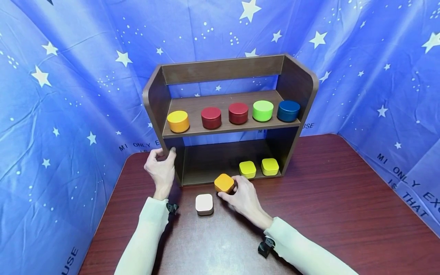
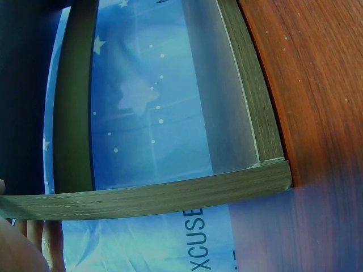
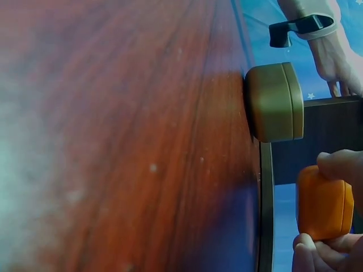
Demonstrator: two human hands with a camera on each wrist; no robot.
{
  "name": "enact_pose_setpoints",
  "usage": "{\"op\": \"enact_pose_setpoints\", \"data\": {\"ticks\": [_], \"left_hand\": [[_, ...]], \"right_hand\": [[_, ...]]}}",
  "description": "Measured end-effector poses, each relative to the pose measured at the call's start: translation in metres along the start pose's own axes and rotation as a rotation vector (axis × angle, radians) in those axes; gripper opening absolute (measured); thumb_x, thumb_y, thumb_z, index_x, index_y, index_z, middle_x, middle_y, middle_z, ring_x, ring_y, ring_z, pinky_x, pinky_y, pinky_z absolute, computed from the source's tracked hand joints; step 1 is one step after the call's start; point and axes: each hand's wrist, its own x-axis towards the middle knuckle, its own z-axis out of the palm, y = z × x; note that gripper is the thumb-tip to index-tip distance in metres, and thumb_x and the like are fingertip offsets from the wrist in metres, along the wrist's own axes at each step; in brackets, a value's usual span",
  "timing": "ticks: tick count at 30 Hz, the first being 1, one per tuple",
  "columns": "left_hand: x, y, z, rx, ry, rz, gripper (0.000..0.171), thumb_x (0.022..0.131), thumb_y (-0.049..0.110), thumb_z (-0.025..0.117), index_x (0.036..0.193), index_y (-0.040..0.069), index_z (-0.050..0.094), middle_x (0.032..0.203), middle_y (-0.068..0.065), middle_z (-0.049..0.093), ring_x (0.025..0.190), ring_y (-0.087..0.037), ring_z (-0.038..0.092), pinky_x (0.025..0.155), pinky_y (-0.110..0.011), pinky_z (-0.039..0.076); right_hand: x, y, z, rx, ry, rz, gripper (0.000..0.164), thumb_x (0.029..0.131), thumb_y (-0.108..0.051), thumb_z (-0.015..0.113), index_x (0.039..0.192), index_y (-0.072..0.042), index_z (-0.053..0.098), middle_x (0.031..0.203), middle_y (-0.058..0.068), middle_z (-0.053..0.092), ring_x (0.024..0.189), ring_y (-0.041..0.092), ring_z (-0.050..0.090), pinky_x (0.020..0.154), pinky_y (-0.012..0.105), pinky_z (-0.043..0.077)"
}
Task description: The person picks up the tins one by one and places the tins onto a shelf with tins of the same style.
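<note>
My right hand (image 1: 245,196) pinches an orange square tin (image 1: 224,183) with rounded corners, just in front of the lower shelf of a dark wooden rack (image 1: 220,72). In the right wrist view, thumb and fingers hold opposite sides of this orange tin (image 3: 320,207). My left hand (image 1: 161,170) grips the front edge of the rack's left side panel; in the left wrist view its fingers (image 2: 54,243) lie against the panel's outer side. A pale-topped square tin (image 1: 204,204) stands on the table between the hands. Two yellow square tins (image 1: 247,169) sit at the right of the lower shelf.
The upper shelf bears a row of round tins: a yellow-orange one (image 1: 178,121) at the left, two red ones (image 1: 211,117), a green one (image 1: 262,110) and a blue one (image 1: 288,110). Blue star-printed cloth (image 1: 86,76) hangs behind and beside the reddish-brown table (image 1: 343,198).
</note>
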Motion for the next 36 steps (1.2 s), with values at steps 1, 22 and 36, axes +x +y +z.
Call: {"op": "enact_pose_setpoints", "data": {"ticks": [1, 22, 36], "left_hand": [[0.0, 0.0, 0.0, -0.003, 0.001, 0.001, 0.018, 0.076, 0.005, 0.082, 0.082, -0.004, 0.068, 0.072, -0.009, 0.065, 0.061, -0.004, 0.058, 0.06, -0.009, 0.045], [0.001, 0.0, 0.0, -0.009, -0.004, -0.033, 0.018, 0.077, 0.006, 0.081, 0.082, -0.003, 0.067, 0.069, 0.002, 0.063, 0.06, 0.0, 0.057, 0.061, -0.011, 0.047], [0.001, 0.001, 0.002, -0.015, 0.013, -0.019, 0.018, 0.077, 0.005, 0.081, 0.081, -0.006, 0.068, 0.072, -0.015, 0.067, 0.06, -0.002, 0.058, 0.061, -0.009, 0.047]], "right_hand": [[0.001, 0.0, 0.002, -0.008, 0.007, 0.009, 0.057, 0.068, -0.041, 0.09, 0.11, -0.009, 0.067, 0.087, 0.002, 0.062, 0.076, 0.013, 0.056, 0.07, 0.028, 0.047], [0.024, -0.003, 0.025, -0.066, 0.099, 0.104, 0.054, 0.071, -0.039, 0.089, 0.107, -0.005, 0.069, 0.095, 0.01, 0.072, 0.09, 0.029, 0.071, 0.076, 0.044, 0.058], [0.033, -0.002, 0.034, -0.108, 0.112, 0.156, 0.061, 0.069, -0.045, 0.089, 0.108, -0.004, 0.067, 0.096, 0.011, 0.072, 0.088, 0.029, 0.071, 0.076, 0.042, 0.059]]}}
